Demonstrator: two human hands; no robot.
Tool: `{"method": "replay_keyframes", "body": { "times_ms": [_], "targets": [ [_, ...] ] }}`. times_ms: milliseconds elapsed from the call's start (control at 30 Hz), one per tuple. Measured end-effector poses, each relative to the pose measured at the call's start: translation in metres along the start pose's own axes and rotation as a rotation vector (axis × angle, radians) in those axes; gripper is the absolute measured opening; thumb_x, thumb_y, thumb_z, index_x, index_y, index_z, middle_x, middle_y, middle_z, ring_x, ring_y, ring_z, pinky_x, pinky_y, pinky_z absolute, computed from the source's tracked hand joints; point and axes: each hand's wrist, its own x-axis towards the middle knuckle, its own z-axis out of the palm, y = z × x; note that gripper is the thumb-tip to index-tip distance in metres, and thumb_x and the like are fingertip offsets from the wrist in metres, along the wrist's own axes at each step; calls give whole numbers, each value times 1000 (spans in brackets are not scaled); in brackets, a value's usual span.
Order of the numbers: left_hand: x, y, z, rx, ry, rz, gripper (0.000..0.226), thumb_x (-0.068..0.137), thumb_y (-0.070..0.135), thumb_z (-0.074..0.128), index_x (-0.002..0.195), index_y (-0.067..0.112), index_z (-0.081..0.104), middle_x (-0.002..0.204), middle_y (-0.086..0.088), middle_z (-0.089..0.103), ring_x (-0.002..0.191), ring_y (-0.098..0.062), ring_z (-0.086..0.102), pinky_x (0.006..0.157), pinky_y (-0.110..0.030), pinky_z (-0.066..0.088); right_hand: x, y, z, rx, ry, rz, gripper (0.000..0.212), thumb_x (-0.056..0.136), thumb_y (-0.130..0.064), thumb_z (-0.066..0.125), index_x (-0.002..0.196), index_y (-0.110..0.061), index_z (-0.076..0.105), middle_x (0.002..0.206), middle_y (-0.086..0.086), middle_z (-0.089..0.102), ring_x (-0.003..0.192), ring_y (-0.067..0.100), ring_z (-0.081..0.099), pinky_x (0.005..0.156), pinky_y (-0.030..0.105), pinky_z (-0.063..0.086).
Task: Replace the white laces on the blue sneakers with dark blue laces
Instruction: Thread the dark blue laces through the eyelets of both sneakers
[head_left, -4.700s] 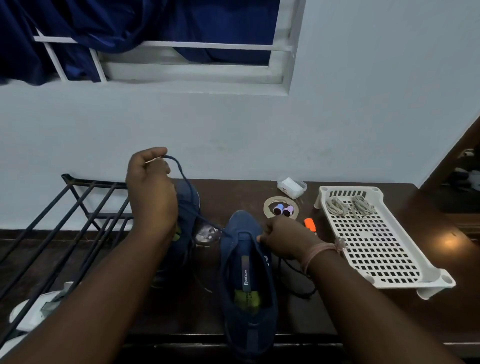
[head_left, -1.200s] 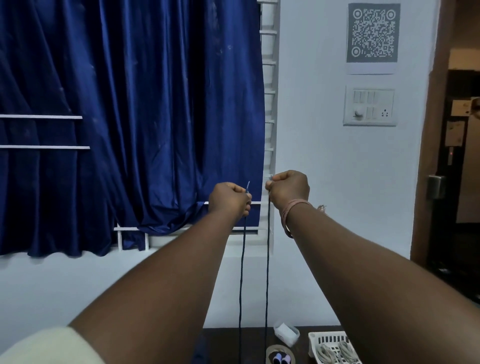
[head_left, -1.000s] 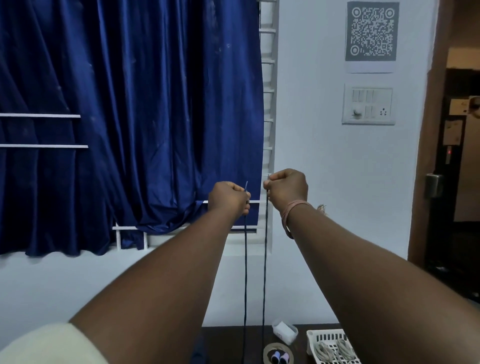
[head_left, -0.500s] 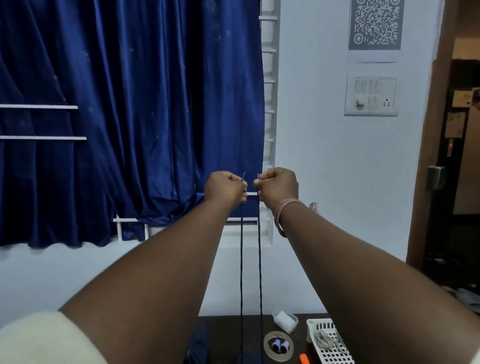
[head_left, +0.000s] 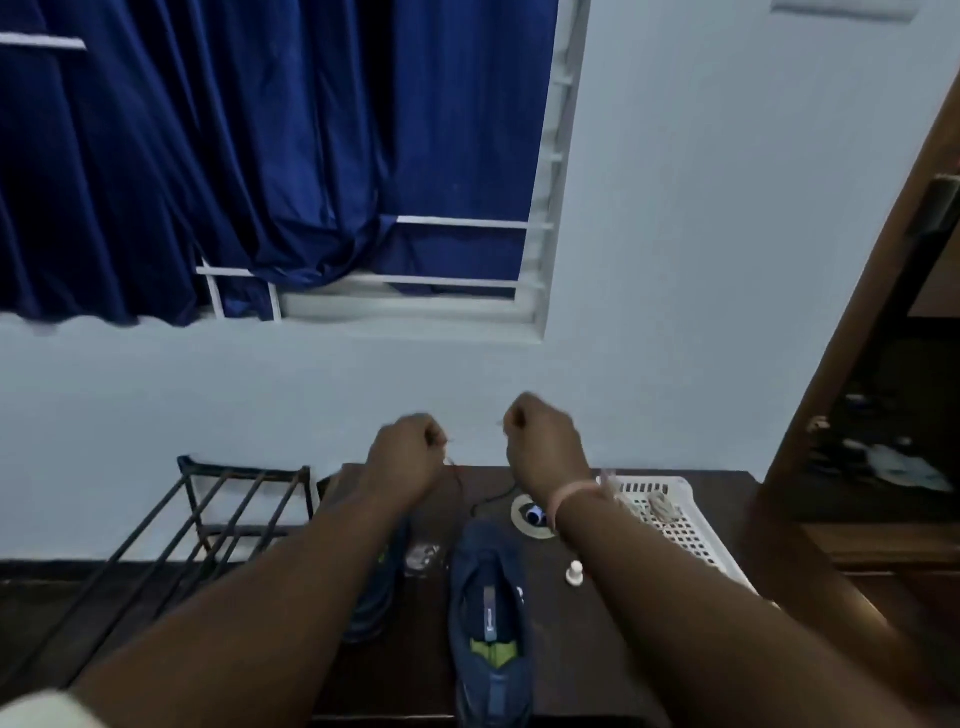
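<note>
Both hands have dropped from in front of the curtain to just above the bench, and the view has tilted down with them, so the sneakers show again. Left hand (head_left: 408, 457) and right hand (head_left: 543, 441) are fisted, side by side but apart, each pinching one end of the dark lace (head_left: 491, 501). That lace is blurred; a thin dark strand runs from below the hands down toward the toe of the right sneaker (head_left: 491, 618), which lies lengthwise on the bench (head_left: 587, 649) between the forearms, its opening facing the camera with a green insole visible. Whether the lace passes through its eyelets cannot be told. A second sneaker (head_left: 374, 587) lies just left of it, mostly hidden under the left forearm.

A pink band circles the right wrist. Beyond the right sneaker's toe sits a tape roll (head_left: 524, 514) with a small spool in its middle, and a small white piece (head_left: 574, 574) stands right of the shoe. At the bench's right end is a white perforated tray (head_left: 691, 535) holding pale laces (head_left: 660, 506). A dark metal rack (head_left: 228, 499) stands to the left. A blue curtain (head_left: 260, 145) hangs over the window above.
</note>
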Motion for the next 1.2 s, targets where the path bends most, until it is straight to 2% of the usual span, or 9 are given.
{"method": "replay_keyframes", "body": {
  "times_ms": [133,300,533,700,767,900,1033,1133,1200],
  "targets": [
    [-46,-47,53,195,-191,-94,21,89,12,56,70,20,55,79,-4,66,83,-24,65,66,-29,44,-49,43,53,-70,-147,40,15,83,-9,53,84,-19,64,82,-1,70,80,21,64,71,30,49],
    [-78,-69,92,200,-283,-134,15,88,17,53,79,12,64,89,-12,70,86,-31,67,66,-33,47,-82,67,93,-31,-278,104,16,85,-10,53,78,-16,66,79,4,69,78,24,65,68,36,52],
    [-76,-58,110,-72,-230,-198,30,89,51,64,87,22,71,81,6,71,77,-5,65,71,-26,52,-84,78,103,-39,-226,251,18,88,-23,60,75,-14,67,71,-2,64,65,14,58,53,22,41],
    [-61,-77,109,5,-309,-267,34,91,23,58,59,13,51,68,-16,62,60,-20,55,62,-38,47,-86,88,124,28,-249,396,21,83,-17,54,63,-12,60,65,1,65,64,19,62,59,29,50],
    [-63,-85,111,-23,-293,-304,36,92,23,58,58,13,51,66,-11,60,66,-22,58,61,-36,42,-91,89,134,33,-269,404,22,82,-16,52,61,-12,57,63,1,63,63,19,61,62,34,52],
    [-69,-96,118,-255,-338,-359,28,98,22,52,85,12,75,81,-3,75,82,-19,71,72,-32,52,-97,96,145,69,-251,385,22,81,-17,54,59,-12,57,58,0,60,57,13,58,60,38,54],
    [-73,-95,125,-384,-341,-432,36,98,9,45,91,22,77,82,4,77,81,-16,74,75,-32,59,-95,100,152,74,-206,376,17,81,-22,55,68,-15,65,64,-3,66,62,11,62,61,36,55],
    [-74,-93,126,-361,-337,-455,35,100,9,43,97,23,74,86,10,75,82,-9,71,67,-15,55,-94,100,154,40,-190,333,18,83,-22,54,69,-16,63,65,-4,65,62,9,60,61,37,55],
    [-73,-94,125,-408,-364,-476,35,100,7,43,101,22,75,90,5,77,86,-15,73,78,-28,60,-93,101,155,32,-191,318,19,84,-22,54,68,-17,63,65,-5,64,62,8,60,61,37,55]
  ]
}}
